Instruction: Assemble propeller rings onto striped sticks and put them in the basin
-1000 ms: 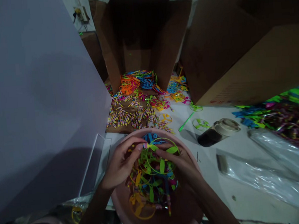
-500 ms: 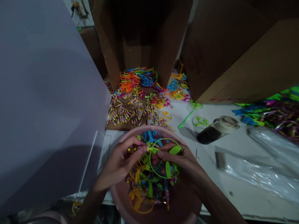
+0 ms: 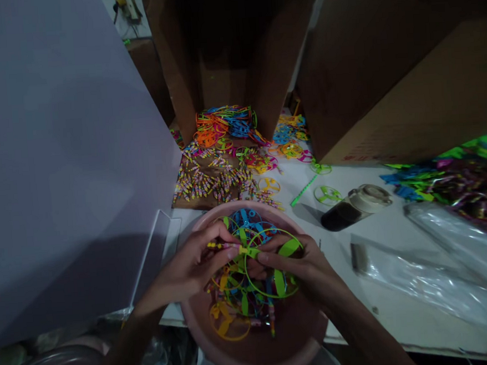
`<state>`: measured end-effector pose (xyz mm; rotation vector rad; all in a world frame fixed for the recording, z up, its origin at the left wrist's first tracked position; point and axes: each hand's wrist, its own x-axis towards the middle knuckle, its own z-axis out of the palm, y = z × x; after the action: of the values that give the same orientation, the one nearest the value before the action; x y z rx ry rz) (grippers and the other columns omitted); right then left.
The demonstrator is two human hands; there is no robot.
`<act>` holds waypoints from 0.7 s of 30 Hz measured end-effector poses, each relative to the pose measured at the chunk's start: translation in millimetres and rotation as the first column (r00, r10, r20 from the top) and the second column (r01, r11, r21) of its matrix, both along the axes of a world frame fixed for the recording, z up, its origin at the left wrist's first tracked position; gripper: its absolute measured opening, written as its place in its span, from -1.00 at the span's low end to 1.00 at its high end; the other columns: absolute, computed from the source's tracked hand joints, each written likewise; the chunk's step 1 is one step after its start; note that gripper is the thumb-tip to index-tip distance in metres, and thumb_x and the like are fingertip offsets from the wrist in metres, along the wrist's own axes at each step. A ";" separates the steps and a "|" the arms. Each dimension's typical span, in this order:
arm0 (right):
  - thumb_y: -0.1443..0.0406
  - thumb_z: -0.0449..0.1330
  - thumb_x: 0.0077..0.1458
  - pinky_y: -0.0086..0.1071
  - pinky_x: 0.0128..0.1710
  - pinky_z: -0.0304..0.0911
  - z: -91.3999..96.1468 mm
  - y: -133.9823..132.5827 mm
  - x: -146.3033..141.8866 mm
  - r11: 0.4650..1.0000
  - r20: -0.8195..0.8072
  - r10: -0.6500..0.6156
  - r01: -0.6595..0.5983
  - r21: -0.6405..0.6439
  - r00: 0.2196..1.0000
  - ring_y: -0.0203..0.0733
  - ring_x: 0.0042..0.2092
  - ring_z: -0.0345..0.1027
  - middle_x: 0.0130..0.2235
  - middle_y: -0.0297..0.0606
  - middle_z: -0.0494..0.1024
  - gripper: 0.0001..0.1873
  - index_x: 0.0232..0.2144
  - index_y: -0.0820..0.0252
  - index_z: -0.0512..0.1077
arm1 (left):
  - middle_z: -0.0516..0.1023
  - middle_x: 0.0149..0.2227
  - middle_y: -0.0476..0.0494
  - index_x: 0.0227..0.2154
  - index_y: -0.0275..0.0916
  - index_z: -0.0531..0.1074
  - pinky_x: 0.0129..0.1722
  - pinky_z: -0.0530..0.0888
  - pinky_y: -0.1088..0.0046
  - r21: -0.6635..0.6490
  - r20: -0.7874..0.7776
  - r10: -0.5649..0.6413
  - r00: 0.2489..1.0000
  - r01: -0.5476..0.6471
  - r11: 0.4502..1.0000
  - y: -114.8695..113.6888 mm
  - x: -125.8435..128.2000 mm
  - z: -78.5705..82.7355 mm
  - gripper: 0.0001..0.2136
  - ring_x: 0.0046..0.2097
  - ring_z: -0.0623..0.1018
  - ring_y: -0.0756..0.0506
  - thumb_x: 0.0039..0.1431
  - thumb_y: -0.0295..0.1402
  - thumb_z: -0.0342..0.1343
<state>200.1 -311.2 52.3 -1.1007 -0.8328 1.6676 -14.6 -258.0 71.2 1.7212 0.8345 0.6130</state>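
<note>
My left hand (image 3: 193,261) pinches a thin striped plastic stick (image 3: 223,245) with a yellow tip, its end meeting a yellow-green hub (image 3: 248,251). My right hand (image 3: 293,262) grips a lime-green ringed plastic propeller (image 3: 290,247) at that hub. Both hands are just above a pink plastic basin (image 3: 270,211). Inside it lies a tangled heap of coloured ringed propellers and sticks (image 3: 246,304), with a yellow propeller (image 3: 226,324) at its near edge. My hands hide part of the heap.
Beyond the basin, loose sticks and coloured rings (image 3: 214,182) cover brown cardboard on a white table (image 3: 382,262). A dark-filled bottle (image 3: 354,208) and clear plastic bags (image 3: 434,280) lie right. Cardboard boxes (image 3: 387,83) stand behind, and a grey sheet (image 3: 58,162) fills the left.
The whole scene has shifted up in view as my head tilts. The green propeller has moved slightly right, and the stick now shows more clearly left of my left fingers.
</note>
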 end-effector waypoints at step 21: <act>0.18 0.40 0.03 -0.38 -0.31 0.43 3.1 -10.4 1.2 0.983 0.331 -0.013 -0.048 0.175 0.943 -0.19 -0.36 0.55 -0.40 -0.29 0.70 -0.86 -0.49 0.08 0.64 | 0.50 -0.36 0.00 -0.33 -0.20 0.45 -0.32 0.32 0.48 0.150 -0.211 -0.066 0.975 0.099 0.984 -3.0 0.3 -2.0 -0.80 -0.30 0.46 -0.03 0.39 -0.28 0.02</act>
<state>201.3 -321.6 55.4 -1.2662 -1.1883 1.4057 -14.3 -261.0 69.1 1.9807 0.8706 0.4611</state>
